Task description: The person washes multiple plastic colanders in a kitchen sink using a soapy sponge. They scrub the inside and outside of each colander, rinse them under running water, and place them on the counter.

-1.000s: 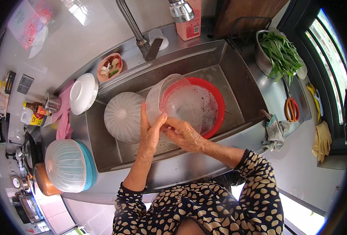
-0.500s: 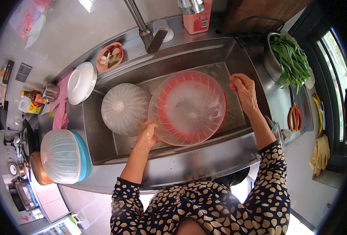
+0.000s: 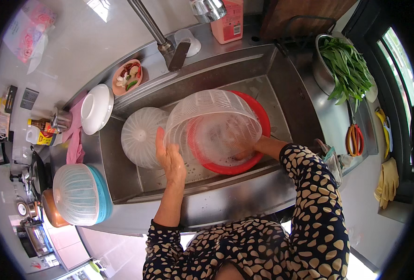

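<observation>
Gleaming steel sink [image 3: 123, 172] under grey counter [image 3: 76, 51], tiled floor below.

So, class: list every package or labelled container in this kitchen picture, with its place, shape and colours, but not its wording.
Pink carton: behind the sink by the tap, boxy, pale label.
Floral bag: far-left counter, clear plastic with pink flowers.
Sauce bottle: left counter, lying down, dark with red cap.
Yellow-labelled jug: beside it, white.

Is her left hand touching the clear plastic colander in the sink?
Touching. The head view shows the left hand pressed flat against the clear colander rim.
</observation>
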